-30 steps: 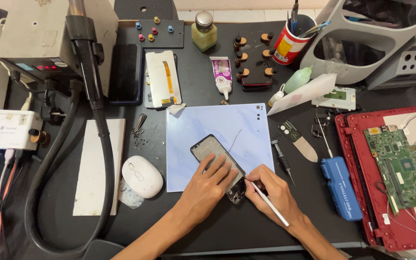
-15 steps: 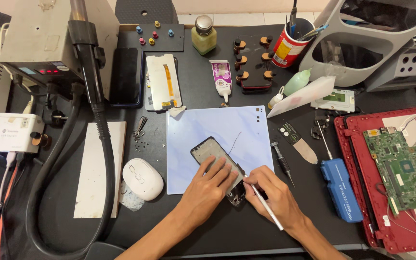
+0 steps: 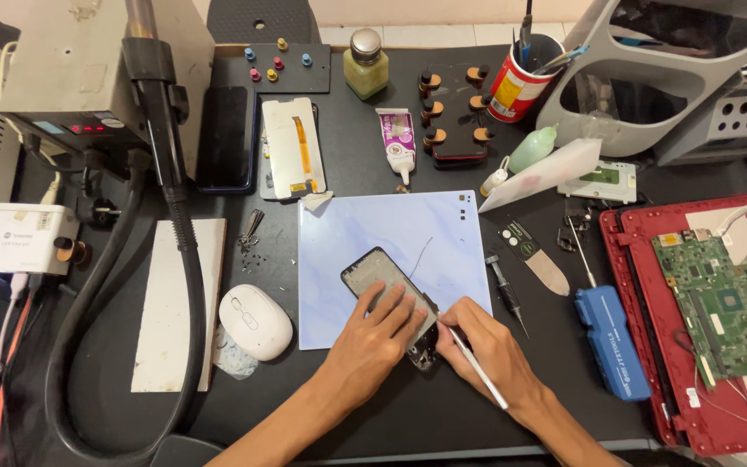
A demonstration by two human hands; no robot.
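A dark opened phone lies tilted on a pale blue work mat at the table's middle. My left hand lies flat over the phone's lower half, fingers spread, pressing it down. My right hand grips a thin white pen-like tool, its tip touching the phone's lower right edge next to my left fingers. The lower end of the phone is mostly hidden under my hands.
A white mouse and white slab lie left of the mat, beside a thick black hose. Right are a blue screwdriver case and an open red laptop shell with a green board. Behind stand a glue tube, bottle and red cup.
Both hands stay on the phone's lower end; the right hand and tool have shifted only slightly. The view has drifted a little.
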